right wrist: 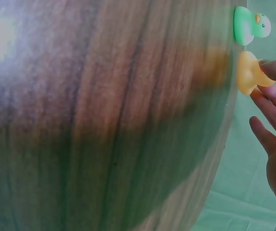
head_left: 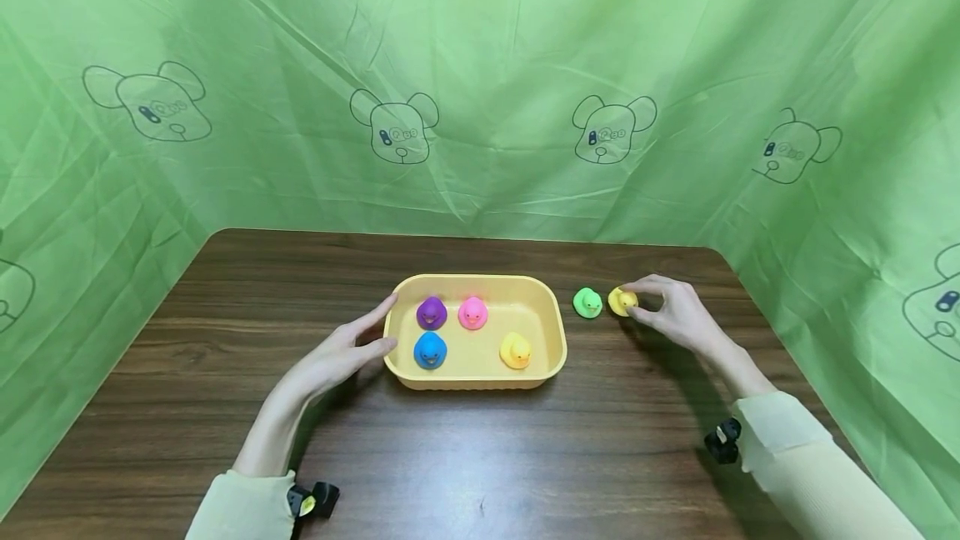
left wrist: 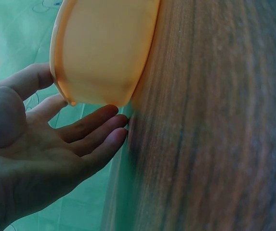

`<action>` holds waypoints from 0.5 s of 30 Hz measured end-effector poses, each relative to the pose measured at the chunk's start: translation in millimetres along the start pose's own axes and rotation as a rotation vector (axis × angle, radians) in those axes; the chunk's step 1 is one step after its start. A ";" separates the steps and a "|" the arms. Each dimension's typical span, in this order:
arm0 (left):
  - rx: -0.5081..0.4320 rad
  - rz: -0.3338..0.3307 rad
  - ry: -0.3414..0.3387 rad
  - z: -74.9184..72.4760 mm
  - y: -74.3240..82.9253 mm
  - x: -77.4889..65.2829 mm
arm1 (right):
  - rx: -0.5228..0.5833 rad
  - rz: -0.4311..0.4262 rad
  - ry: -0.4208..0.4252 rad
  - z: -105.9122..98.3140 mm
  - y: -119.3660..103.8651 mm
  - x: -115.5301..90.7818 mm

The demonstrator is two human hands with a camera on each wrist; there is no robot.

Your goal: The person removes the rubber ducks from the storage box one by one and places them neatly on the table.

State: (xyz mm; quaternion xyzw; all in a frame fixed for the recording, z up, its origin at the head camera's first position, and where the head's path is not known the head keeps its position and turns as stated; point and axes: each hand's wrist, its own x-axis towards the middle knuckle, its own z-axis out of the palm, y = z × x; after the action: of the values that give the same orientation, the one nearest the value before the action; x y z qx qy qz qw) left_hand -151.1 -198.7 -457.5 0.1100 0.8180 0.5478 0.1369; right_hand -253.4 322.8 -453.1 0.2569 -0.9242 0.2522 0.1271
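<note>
A pale yellow plastic tub (head_left: 480,385) sits mid-table with purple (head_left: 431,313), pink (head_left: 473,313), blue (head_left: 431,350) and yellow rubber ducks inside. My left hand (head_left: 337,357) rests against the tub's left end, thumb and fingertips at the rim. In the left wrist view its other fingers (left wrist: 94,139) spread loosely below the tub wall. To the right of the tub, a second yellow rubber duck (head_left: 622,302) stands on the table, and my right hand (head_left: 678,315) pinches it between thumb and fingers. Just left of that duck is a green rubber duck (head_left: 587,303), untouched.
The dark wood-grain table (head_left: 465,457) ends at a green cloth backdrop (head_left: 480,48) with bear-face drawings, which hangs behind it and along both sides. A small black camera is strapped at each wrist, the left (head_left: 318,500) and the right (head_left: 723,440).
</note>
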 end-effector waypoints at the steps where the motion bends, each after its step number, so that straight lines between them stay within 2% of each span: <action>1: -0.001 -0.002 0.001 0.2 0.1 0.0 | 0.001 0.002 -0.005 0.8 0.8 0.0; 15: 0.026 -0.014 0.004 0.1 -2.6 0.4 | 0.037 0.082 -0.054 6.2 6.9 -2.7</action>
State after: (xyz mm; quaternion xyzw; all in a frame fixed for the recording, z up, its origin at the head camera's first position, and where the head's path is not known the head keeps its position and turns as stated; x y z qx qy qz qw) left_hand -151.5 -199.5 -460.0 0.1048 0.8260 0.5365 0.1374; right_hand -255.5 325.7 -462.1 0.2278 -0.9323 0.2672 0.0867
